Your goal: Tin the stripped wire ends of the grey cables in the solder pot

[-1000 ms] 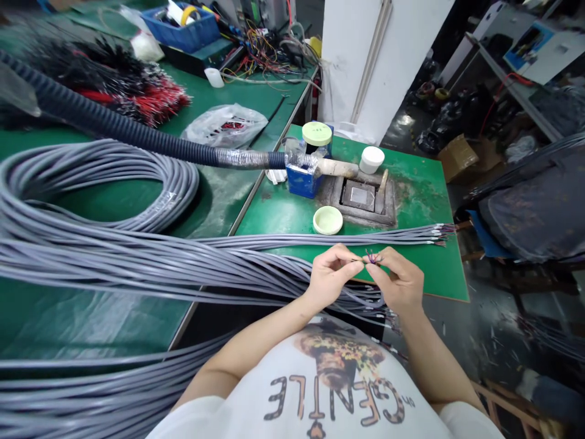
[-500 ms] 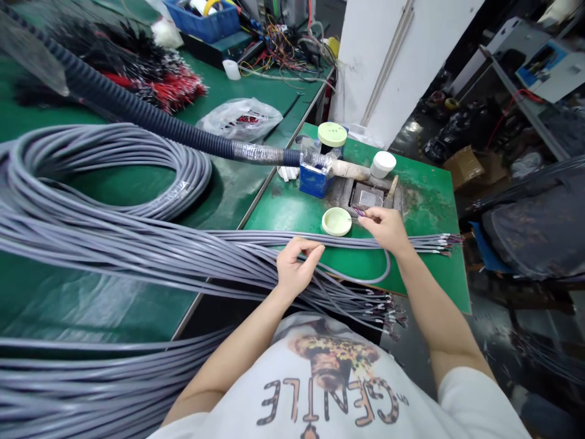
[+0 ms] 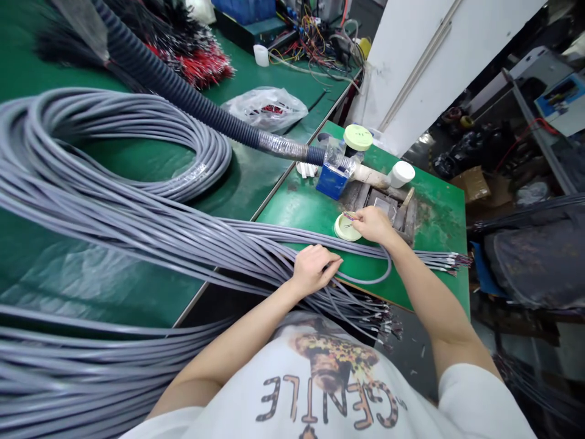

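The hands are apart, the right hand (image 3: 373, 224) pinching a grey cable's stripped coloured wires (image 3: 350, 216) over a pale green lid (image 3: 347, 227), the left hand (image 3: 315, 269) lying on the grey cable bundle (image 3: 256, 256).

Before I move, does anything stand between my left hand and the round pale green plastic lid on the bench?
Yes, the bundle of grey cables lies across between your left hand and the lid.

Grey cables (image 3: 114, 201) cross the green desk (image 3: 292, 210); a blue box (image 3: 329, 182) sits near its far edge; the tiny wire tips (image 3: 350, 216) look purple, perhaps.
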Demonstrator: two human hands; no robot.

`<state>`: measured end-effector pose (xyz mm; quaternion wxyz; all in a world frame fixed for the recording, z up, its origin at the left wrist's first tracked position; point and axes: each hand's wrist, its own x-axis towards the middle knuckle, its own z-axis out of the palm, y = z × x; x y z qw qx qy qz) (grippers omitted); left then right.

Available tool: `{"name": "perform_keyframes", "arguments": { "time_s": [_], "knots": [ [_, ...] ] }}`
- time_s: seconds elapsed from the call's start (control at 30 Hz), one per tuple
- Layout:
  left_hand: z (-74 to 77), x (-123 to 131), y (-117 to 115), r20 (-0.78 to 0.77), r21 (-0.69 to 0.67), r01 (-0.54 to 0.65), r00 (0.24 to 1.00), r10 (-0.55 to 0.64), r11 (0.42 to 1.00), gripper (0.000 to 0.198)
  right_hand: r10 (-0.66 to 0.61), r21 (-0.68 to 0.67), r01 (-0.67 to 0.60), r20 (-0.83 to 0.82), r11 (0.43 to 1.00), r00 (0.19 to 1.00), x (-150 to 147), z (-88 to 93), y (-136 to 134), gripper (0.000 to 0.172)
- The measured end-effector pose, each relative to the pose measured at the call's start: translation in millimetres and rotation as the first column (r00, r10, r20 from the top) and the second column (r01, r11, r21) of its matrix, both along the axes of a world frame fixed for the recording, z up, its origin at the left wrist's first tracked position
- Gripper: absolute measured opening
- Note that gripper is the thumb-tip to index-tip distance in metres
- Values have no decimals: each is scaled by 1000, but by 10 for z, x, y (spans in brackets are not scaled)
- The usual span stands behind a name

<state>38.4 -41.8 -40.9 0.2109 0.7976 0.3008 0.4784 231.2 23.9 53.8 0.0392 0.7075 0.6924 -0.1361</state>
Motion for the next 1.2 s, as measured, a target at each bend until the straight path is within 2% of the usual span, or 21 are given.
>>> {"name": "perform_keyframes", "arguments": {
  "time_s": [0.17, 0.33, 0.43, 0.53, 0.63, 0.77, 1.0, 1.2],
  "knots": [
    [-21, 0, 8, -15, 24, -1, 1000, 1, 1000, 8, 37, -14, -35, 136, 999, 990, -44, -29, 17, 25],
    [-18, -4, 10, -14, 23, -3, 1000, 3, 1000, 8, 37, 11, -38, 134, 999, 990, -10, 53, -16, 27],
    [-19, -5, 9, -6, 16, -2, 1000, 2, 1000, 9, 0, 87, -11, 125, 996, 992, 168, 164, -34, 29],
    [-21, -4, 8, -2, 19, -4, 1000, 4, 1000, 9, -102, 168, 73, 167, 983, 981, 445, 218, -10, 30],
    [-21, -3, 7, -6, 27, -5, 1000, 5, 1000, 7, -216, 202, 172, 226, 964, 950, 696, 162, 54, 29],
    [-18, -3, 5, -13, 34, -2, 1000, 2, 999, 5, -291, 172, 251, 280, 953, 915, 866, 15, 147, 28],
    [-29, 0, 4, -36, 42, -18, 999, 19, 999, 8, -346, 139, 318, 304, 938, 888, 924, -112, 229, 30],
    [-40, 1, 3, -40, 45, -15, 999, 17, 999, 7, -350, 133, 324, 312, 937, 883, 950, -167, 261, 31]
  ]
}}
